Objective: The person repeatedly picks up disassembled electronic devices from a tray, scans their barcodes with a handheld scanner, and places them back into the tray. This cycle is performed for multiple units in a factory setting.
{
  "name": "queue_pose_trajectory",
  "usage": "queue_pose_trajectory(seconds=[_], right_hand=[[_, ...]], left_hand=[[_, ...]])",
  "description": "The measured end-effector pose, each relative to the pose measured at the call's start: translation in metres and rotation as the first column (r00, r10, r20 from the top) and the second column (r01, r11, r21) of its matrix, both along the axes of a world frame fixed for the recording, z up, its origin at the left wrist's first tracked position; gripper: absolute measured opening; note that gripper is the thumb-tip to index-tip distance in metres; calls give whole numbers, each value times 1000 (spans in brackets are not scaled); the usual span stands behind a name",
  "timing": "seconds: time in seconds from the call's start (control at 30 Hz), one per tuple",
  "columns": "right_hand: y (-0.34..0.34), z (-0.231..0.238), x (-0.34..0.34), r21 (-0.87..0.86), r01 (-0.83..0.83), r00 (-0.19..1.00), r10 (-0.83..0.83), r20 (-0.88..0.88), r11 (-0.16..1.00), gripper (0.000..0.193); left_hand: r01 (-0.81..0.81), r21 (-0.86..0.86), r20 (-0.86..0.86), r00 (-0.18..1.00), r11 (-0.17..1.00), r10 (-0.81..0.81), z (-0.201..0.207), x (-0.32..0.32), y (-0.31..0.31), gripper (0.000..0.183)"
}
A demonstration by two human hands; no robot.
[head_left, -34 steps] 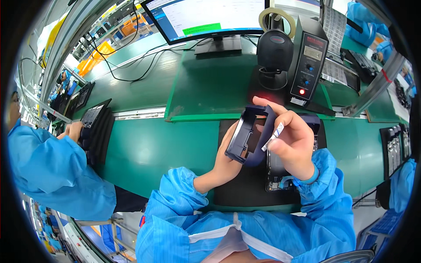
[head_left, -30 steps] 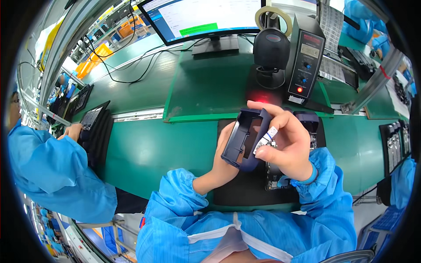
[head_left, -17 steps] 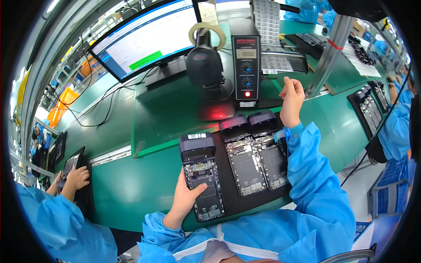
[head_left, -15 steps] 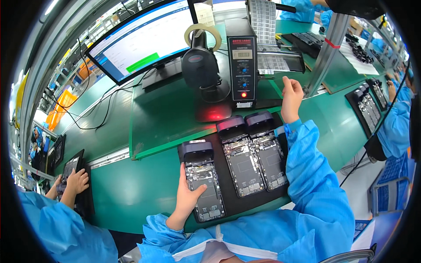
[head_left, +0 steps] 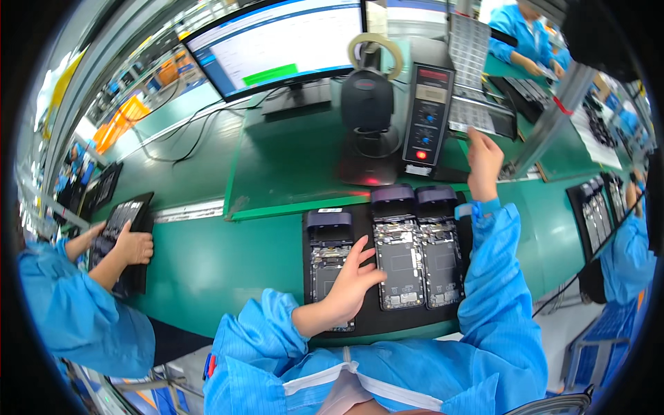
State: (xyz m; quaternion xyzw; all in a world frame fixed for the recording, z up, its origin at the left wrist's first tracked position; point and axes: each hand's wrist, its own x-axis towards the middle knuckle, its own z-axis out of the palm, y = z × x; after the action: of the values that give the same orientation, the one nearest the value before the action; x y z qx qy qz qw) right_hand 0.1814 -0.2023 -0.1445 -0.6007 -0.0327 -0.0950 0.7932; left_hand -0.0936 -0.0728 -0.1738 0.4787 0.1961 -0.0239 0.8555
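Note:
Three opened smartphones with bare circuit boards lie side by side on a black mat (head_left: 366, 320): a left one (head_left: 324, 277), a middle one (head_left: 399, 266) and a right one (head_left: 443, 270). Each has a dark purplish block at its top end. My left hand (head_left: 349, 285) hovers with fingers apart over the gap between the left and middle phones, hiding part of the left one. Raised beside a label dispenser (head_left: 427, 117), my right hand (head_left: 485, 164) has its fingertips drawn together by the label strip (head_left: 472, 114); anything between them is too small to make out.
A barcode scanner (head_left: 368, 104) on a stand, ringed by a tape roll (head_left: 395, 59), stands left of the dispenser. Behind it is a monitor (head_left: 277, 48). A metal post (head_left: 553, 124) rises at right. A co-worker's hands (head_left: 131, 245) hold a dark tray at left.
My left hand has let go of the left phone and moved right towards the middle one. My right hand stays raised, now closer to the label strip. The whole view has shifted.

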Motion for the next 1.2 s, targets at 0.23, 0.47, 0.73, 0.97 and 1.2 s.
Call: queue_pose_trajectory(seconds=[0.23,0.47,0.73,0.97,1.2], right_hand=[[49,25,-65,1,-373,927,372,46,928,24],[55,35,-61,-89,-648,761,641,-98,756,20],[18,81,-97,253,-464,871,385,303,849,21],[7,92,-126,74,-504,745,390,542,860,17],[35,83,-160,-187,-730,594,745,303,658,33]], left_hand=[[437,-208,-168,865,875,-472,1,26,2,51],[142,-340,-6,988,930,-154,10,8,16,43],[-314,-441,313,824,841,472,33,91,87,16],[-323,-467,281,828,823,485,33,96,84,24],[-339,434,412,899,835,150,25,25,27,30]])
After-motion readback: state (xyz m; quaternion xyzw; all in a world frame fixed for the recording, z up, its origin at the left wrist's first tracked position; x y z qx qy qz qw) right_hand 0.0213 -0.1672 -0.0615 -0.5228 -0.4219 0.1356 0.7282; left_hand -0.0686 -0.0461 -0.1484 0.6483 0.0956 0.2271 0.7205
